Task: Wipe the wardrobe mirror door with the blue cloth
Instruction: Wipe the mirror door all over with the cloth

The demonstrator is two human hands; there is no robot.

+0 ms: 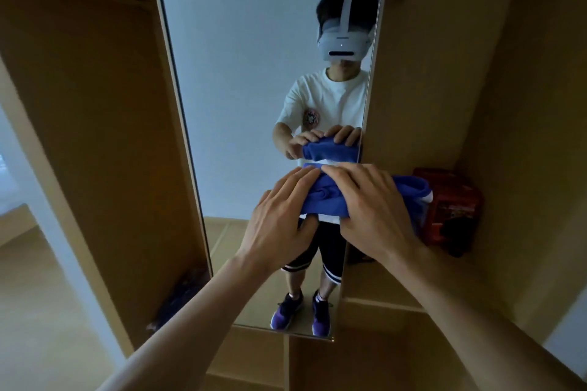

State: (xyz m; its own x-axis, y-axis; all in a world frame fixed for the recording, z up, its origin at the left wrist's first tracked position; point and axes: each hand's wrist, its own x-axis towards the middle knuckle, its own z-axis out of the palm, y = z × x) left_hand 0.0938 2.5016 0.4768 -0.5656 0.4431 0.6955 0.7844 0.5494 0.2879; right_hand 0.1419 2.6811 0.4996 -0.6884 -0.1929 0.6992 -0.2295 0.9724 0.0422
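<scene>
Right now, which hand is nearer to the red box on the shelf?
Right. The right hand grips the blue cloth just left of the red box; the left hand grips the cloth farther left, in front of the mirror.

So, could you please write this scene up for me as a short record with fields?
blue cloth: bunched, held in front of the mirror door, near its right edge
left hand: grips the cloth, fingers on top, thumb beneath
right hand: grips the cloth beside the left hand
cloth touching glass: cannot tell
nearby: red box on the shelf to the right
</scene>
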